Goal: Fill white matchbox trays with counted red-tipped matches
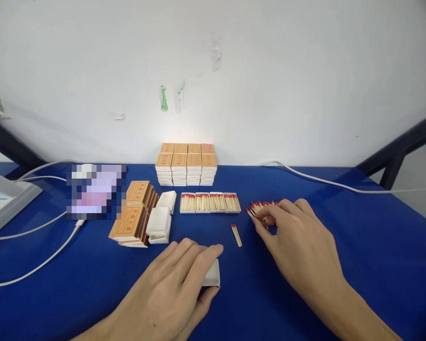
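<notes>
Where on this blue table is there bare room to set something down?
Widest: the blue table right of the right hand, on the near side of the white cable. Smaller: between left hand and charging cable, and between both hands, nearer than the separate matches. Crowded: left of centre, where orange matchboxes and white trays sit close together.

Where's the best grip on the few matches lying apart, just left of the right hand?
Probably mid-stick, pinched across their sides from above: the matches lie flat and nearly parallel, red heads toward the wall.
</notes>
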The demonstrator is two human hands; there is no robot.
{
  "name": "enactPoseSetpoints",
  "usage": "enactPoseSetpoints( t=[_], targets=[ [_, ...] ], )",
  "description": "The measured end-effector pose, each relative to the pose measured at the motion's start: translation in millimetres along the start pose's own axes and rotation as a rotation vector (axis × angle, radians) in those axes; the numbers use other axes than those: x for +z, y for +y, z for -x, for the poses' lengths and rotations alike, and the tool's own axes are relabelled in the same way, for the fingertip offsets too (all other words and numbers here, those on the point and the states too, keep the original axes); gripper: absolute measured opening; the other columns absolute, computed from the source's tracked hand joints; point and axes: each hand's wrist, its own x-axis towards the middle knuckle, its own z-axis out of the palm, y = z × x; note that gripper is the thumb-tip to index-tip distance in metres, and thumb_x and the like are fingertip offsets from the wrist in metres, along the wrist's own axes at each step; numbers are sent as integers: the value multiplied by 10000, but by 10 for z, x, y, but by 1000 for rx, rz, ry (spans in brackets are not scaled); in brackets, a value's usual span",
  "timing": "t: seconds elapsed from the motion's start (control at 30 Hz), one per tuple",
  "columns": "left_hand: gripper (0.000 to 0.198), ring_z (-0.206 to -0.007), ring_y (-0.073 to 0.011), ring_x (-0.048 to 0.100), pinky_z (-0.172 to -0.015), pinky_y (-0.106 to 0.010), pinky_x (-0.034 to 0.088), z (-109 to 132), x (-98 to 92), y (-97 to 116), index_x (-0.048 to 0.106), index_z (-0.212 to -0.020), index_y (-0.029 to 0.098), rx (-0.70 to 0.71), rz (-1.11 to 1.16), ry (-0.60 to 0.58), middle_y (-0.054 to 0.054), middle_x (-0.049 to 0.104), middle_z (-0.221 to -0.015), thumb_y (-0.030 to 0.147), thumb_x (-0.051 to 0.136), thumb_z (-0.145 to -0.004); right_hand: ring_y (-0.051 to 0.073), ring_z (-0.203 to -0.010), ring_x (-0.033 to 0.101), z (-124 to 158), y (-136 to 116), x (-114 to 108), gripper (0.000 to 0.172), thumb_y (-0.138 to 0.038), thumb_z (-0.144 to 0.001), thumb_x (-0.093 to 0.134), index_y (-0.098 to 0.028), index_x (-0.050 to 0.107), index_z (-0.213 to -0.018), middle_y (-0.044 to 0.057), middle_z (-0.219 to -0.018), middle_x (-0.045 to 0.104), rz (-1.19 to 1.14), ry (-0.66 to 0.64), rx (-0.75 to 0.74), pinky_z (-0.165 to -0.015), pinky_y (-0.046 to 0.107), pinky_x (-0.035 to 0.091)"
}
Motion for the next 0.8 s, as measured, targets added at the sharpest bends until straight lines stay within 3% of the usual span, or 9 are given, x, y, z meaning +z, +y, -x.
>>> enactPoseSetpoints(
  t=[0.23, 0.47, 0.8],
  targets=[
    [333, -1112, -306, 870, -916, -494, 765, -7, 0, 0, 590, -1499, 145, 0, -7, -10, -122, 843, -1226, 246, 429, -1226, 324, -991, 696, -51, -65, -104, 196, -292, -973, 854, -280, 779, -792, 30, -845, 766, -158, -189, 193, -774, 431, 530],
    [326, -1077, -293, 874, -871, -471, 767, -6, -3, -2, 591, -1496, 146, 5, -3, 1, -109, 846, -1199, 243, 430, -1229, 223, -783, 710, -125, -96, -235, 172, -362, -972, 823, -322, 833, -806, -18, -848, 788, -309, -470, 332, -709, 377, 484],
    [317, -1087, -267, 870, -889, -406, 750, -29, -14, 9, 596, -1485, 157, 8, -21, 15, -99, 850, -1191, 244, 420, -1235, 173, -602, 600, -72, -115, -192, 258, -371, -976, 759, -271, 767, -738, -21, -668, 704, -445, -464, 281, -581, 329, 396]
  ],
)
